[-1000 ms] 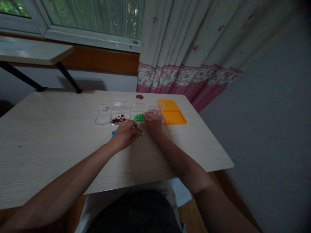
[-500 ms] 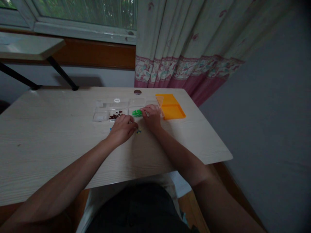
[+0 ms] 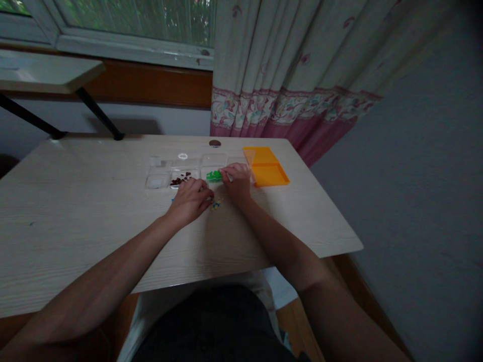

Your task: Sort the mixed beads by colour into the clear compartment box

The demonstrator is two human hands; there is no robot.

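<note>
On the table lies a clear plastic organiser box (image 3: 156, 171) with compartments. Dark brown pieces (image 3: 176, 181) are scattered in one compartment, and bright green pieces (image 3: 213, 175) fill part of the one to its right. My left hand (image 3: 190, 200) rests at the box's front edge, fingers curled and thumb drawn in; whatever they pinch is too small to make out. Small blue and yellow pieces (image 3: 216, 205) lie on the tabletop just right of it. My right hand (image 3: 237, 180) is over the box's right part, its closed fingertips beside the green pieces; their contents are hidden.
An open orange case (image 3: 270, 174) lies right of the box. Behind the box is a dark round spot (image 3: 215, 144) near the table's (image 3: 94, 201) back edge. A raised shelf (image 3: 49, 73) on black legs stands back left; a curtain (image 3: 256, 100) hangs behind.
Both hands stay almost in place, with only slight finger movement at the left hand. The whole view shifts a little to the right.
</note>
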